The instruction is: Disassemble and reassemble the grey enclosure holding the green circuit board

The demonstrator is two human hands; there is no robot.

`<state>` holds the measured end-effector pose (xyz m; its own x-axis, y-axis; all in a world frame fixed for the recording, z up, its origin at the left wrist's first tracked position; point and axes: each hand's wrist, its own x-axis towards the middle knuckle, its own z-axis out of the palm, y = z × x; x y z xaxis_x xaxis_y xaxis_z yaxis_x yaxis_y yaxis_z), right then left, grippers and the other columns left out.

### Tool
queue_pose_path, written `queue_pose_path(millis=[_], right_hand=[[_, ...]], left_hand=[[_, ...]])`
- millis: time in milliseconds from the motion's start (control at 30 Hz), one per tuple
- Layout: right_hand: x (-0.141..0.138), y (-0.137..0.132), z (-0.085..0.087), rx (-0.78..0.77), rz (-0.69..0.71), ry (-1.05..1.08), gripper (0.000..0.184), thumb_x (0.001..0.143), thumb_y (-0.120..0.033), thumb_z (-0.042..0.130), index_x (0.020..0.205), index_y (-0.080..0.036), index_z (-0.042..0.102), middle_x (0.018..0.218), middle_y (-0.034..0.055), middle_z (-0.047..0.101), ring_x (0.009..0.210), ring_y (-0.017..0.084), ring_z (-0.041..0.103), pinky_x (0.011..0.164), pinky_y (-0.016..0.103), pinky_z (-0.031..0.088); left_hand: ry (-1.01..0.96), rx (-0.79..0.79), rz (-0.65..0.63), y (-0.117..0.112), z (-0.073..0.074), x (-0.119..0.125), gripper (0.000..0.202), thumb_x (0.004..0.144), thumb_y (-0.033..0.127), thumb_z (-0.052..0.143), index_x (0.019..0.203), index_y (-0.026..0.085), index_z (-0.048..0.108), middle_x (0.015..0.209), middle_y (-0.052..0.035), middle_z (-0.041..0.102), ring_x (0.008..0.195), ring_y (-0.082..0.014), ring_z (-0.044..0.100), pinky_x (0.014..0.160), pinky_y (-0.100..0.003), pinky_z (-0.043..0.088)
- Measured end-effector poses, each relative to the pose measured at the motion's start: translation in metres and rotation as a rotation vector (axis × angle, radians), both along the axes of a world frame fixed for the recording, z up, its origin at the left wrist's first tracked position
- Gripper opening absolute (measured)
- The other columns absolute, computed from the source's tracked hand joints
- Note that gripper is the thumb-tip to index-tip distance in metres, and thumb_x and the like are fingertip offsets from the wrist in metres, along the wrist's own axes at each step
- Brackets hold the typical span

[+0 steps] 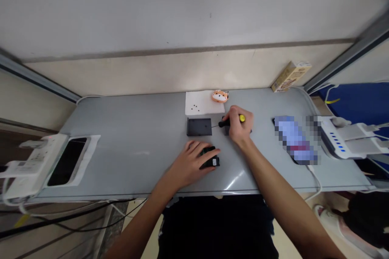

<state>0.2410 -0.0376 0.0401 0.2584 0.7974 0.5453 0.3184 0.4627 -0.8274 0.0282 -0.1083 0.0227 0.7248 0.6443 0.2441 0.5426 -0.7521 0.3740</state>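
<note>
Seems partway tbh: right grip (241, 123) clutching a screwdriver (225, 123), left grip (193, 160) wrapped round a black gadget (209, 158), probable screws (196, 106) loose beyond both, box (199, 127) ahead of the left probably unfinished.

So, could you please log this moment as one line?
left hand: around black object | right hand: holding screwdriver, tip at dark case | small dark pieces: on white paper

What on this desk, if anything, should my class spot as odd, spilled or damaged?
The phone on the right: coarse coloured blocks cover its screen, as if that part of the picture were masked. I see no spill or damage; the small dark pieces lie loose but grouped on the white sheet.
</note>
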Motion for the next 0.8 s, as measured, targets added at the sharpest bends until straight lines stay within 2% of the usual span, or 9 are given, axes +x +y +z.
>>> queue_pose_path(millis=[100, 233, 300, 433, 533, 667, 800], right_hand=[[-0.007, -0.003, -0.002, -0.011, 0.077, -0.062, 0.051, 0.102, -0.033, 0.043, 0.055, -0.021, 0.058, 0.054, -0.0004, 0.056, 0.052, 0.012, 0.05, 0.057, 0.029, 0.038], [-0.013, -0.006, -0.001, -0.038, 0.135, -0.106, 0.049, 0.102, -0.031, 0.044, 0.057, -0.02, 0.059, 0.055, -0.0009, 0.057, 0.052, 0.012, 0.051, 0.058, 0.029, 0.038], [-0.016, -0.007, -0.001, -0.057, 0.168, -0.112, 0.047, 0.102, -0.031, 0.044, 0.059, -0.02, 0.06, 0.057, -0.0008, 0.058, 0.054, 0.012, 0.052, 0.059, 0.029, 0.038], [-0.024, -0.008, -0.004, -0.074, 0.228, -0.126, 0.042, 0.102, -0.03, 0.046, 0.065, -0.02, 0.062, 0.062, -0.0007, 0.06, 0.059, 0.012, 0.054, 0.062, 0.028, 0.04], [-0.03, -0.01, -0.005, -0.071, 0.269, -0.147, 0.039, 0.102, -0.029, 0.047, 0.069, -0.02, 0.064, 0.064, -0.001, 0.06, 0.061, 0.012, 0.054, 0.063, 0.028, 0.04], [-0.03, -0.011, -0.004, -0.076, 0.285, -0.147, 0.039, 0.102, -0.03, 0.046, 0.07, -0.02, 0.066, 0.065, -0.0011, 0.06, 0.061, 0.012, 0.054, 0.064, 0.028, 0.04], [-0.023, -0.007, -0.001, -0.079, 0.201, -0.069, 0.042, 0.102, -0.033, 0.045, 0.067, -0.021, 0.065, 0.064, -0.0005, 0.061, 0.063, 0.013, 0.056, 0.065, 0.029, 0.041]], left_hand=[[0.009, -0.003, 0.025, -0.004, -0.007, -0.003, 0.045, 0.098, 0.041, 0.065, 0.141, 0.029, 0.056, 0.134, -0.0092, 0.062, 0.123, -0.0255, 0.057, 0.109, -0.046, 0.041], [-0.012, 0.006, 0.092, -0.001, -0.007, -0.008, 0.053, 0.095, 0.048, 0.068, 0.142, 0.03, 0.054, 0.141, -0.0095, 0.059, 0.128, -0.0275, 0.055, 0.112, -0.047, 0.039], [-0.066, 0.015, 0.191, 0.0, -0.004, -0.015, 0.051, 0.096, 0.047, 0.067, 0.142, 0.03, 0.054, 0.141, -0.0098, 0.058, 0.13, -0.028, 0.054, 0.112, -0.047, 0.039], [-0.211, 0.059, 0.476, 0.006, 0.001, -0.034, 0.037, 0.103, 0.032, 0.056, 0.14, 0.029, 0.055, 0.134, -0.009, 0.06, 0.128, -0.025, 0.055, 0.112, -0.046, 0.041], [-0.264, 0.089, 0.588, 0.013, 0.006, -0.046, 0.032, 0.102, 0.029, 0.056, 0.134, 0.028, 0.06, 0.127, -0.0085, 0.061, 0.122, -0.0243, 0.057, 0.109, -0.045, 0.043], [-0.265, 0.115, 0.603, 0.024, 0.008, -0.053, 0.026, 0.1, 0.032, 0.06, 0.125, 0.027, 0.066, 0.12, -0.0082, 0.06, 0.115, -0.0242, 0.058, 0.107, -0.045, 0.046], [-0.168, 0.133, 0.552, 0.037, 0.003, -0.049, 0.033, 0.095, 0.04, 0.068, 0.126, 0.029, 0.068, 0.124, -0.0094, 0.058, 0.12, -0.0278, 0.052, 0.109, -0.047, 0.043]])
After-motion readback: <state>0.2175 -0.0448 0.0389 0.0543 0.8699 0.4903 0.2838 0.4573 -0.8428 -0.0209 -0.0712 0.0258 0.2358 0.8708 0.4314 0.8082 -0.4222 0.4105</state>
